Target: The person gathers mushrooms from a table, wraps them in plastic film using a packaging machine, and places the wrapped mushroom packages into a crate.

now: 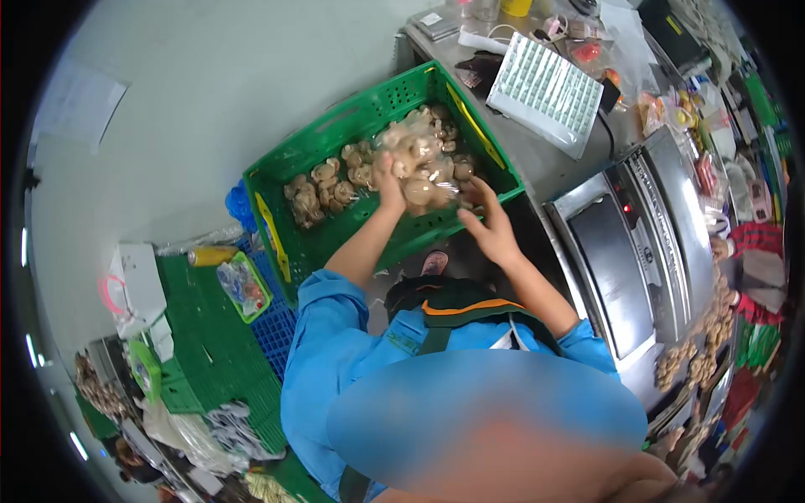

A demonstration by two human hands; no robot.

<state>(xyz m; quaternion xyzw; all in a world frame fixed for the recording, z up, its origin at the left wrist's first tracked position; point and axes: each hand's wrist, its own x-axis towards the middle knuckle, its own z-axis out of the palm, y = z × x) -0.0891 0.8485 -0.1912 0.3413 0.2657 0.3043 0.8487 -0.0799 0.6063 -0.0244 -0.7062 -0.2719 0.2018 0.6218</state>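
Note:
Inside a green plastic crate (335,115) lie several packs of pale brown mushrooms (319,191), some under shiny clear film. My left hand (388,183) reaches over the crate with its fingers extended, right at the left side of a film-wrapped mushroom pack (430,186). That pack is slightly blurred and sits between my two hands. On its other side, my right hand (493,226) is near the crate's front right rim, thumb and fingers apart, with the fingertips close to the pack.
To the right, a metal table carries a tray with rows of pale labels (549,92) and a wrapping machine (633,243) with a red light. Green pallets (218,335) and a blue crate (272,323) are on the left. Another person in red sleeves (759,239) stands by mushrooms far right.

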